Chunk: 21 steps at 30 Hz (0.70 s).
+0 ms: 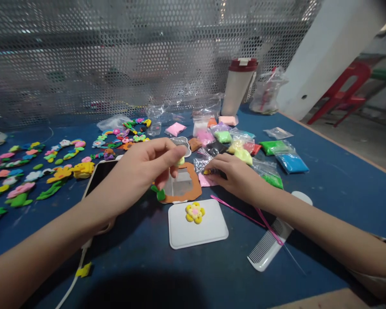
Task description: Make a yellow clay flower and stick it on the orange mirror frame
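In the head view, our left hand (pixel 149 165) pinches one clay bit (pixel 181 161) over one frame (pixel 197 183); just right of that frame, our right hand (pixel 233 174) curls over a pink bag (pixel 206 180), grip unclear to us. Nearer us, one flower (pixel 195 213) sits on one crosswise board (pixel 197 237), by two pink sticks (pixel 234 209).

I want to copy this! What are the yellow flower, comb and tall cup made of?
The yellow flower looks like matte modelling clay: puffy, rounded petals. The comb seems hard, glossy white plastic, with a shine along its spine. The tall cup could be plastic or coated metal; its smooth, pale body leaves that open.
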Each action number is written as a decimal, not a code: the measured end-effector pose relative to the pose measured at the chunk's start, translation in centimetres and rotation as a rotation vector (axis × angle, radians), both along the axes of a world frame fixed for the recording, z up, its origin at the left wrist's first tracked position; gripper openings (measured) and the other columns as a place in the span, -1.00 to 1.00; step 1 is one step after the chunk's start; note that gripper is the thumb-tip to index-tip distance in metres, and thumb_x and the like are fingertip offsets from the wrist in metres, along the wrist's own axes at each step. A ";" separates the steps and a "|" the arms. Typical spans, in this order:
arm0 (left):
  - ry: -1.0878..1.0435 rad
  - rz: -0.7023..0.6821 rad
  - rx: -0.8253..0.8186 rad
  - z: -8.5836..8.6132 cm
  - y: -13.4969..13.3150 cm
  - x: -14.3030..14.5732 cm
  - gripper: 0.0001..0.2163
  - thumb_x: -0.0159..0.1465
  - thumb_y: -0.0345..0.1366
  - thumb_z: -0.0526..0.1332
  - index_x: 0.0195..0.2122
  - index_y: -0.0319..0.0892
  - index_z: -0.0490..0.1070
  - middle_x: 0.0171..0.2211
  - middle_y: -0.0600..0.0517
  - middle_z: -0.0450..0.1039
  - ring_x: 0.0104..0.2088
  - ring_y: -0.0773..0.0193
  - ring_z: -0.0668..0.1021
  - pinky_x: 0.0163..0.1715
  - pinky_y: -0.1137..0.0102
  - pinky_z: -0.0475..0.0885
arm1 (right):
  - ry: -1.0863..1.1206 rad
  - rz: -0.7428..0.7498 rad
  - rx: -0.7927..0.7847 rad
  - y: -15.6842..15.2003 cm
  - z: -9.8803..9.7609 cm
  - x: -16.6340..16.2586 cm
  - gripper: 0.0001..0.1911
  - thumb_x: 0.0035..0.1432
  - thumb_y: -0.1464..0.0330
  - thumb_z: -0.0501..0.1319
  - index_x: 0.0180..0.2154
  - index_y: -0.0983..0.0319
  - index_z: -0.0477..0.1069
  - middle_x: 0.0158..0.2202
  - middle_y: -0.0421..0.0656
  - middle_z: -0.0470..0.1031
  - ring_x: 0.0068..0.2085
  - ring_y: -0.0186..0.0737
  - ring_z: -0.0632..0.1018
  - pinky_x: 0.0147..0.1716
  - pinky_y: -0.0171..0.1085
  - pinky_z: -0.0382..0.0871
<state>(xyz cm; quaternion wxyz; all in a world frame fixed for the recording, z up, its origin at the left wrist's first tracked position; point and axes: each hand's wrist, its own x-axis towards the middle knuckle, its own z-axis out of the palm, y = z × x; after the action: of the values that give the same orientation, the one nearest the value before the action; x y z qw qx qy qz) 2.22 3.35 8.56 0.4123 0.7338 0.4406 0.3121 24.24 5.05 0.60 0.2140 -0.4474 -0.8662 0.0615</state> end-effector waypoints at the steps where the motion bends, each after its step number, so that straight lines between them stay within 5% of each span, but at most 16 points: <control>1: 0.012 0.011 0.015 0.0 0.0 0.0 -0.72 0.26 -0.12 0.14 -0.50 -0.18 0.30 -0.59 0.19 0.30 -0.64 0.53 0.33 -0.62 0.62 0.25 | 0.000 0.002 -0.003 -0.1 0.0 0.1 -0.83 0.13 0.45 0.18 -0.20 0.29 0.46 -0.25 -0.04 0.48 -0.23 -0.14 0.45 -0.26 -0.22 0.32; 7: 0.074 0.017 0.039 -0.2 0.1 -0.1 -0.87 0.26 -0.22 0.16 -0.19 -0.05 0.41 -0.48 0.19 0.38 -0.56 0.46 0.42 -0.57 0.59 0.33 | 0.000 -0.003 0.004 -0.1 -0.1 0.0 -0.78 0.15 0.45 0.17 -0.14 0.30 0.45 -0.22 -0.02 0.48 -0.21 -0.13 0.45 -0.25 -0.20 0.33; 13: 0.162 -0.020 0.068 -0.1 0.0 0.2 -0.72 0.30 -0.12 0.07 -0.43 -0.12 0.46 -0.66 0.20 0.22 -0.65 0.51 0.28 -0.67 0.60 0.15 | -0.007 0.008 0.027 0.0 -0.1 -0.1 -0.85 0.15 0.47 0.15 -0.26 0.28 0.49 -0.27 -0.05 0.48 -0.23 -0.14 0.45 -0.26 -0.20 0.33; 21: 0.152 -0.105 -0.104 -0.6 -0.4 0.4 -0.89 0.23 -0.31 0.16 -0.25 -0.10 0.45 -0.61 0.17 0.42 -0.55 0.40 0.52 -0.57 0.60 0.34 | 0.032 -0.012 0.081 -0.3 -0.2 0.3 -0.73 0.12 0.45 0.18 -0.10 0.29 0.39 -0.22 -0.02 0.44 -0.20 -0.08 0.43 -0.25 -0.16 0.33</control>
<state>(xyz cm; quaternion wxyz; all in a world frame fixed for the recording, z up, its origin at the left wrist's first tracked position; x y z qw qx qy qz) 2.63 2.99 7.93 0.4313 0.7549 0.4472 0.2102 24.50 4.78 0.41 0.2462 -0.4426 -0.8617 0.0323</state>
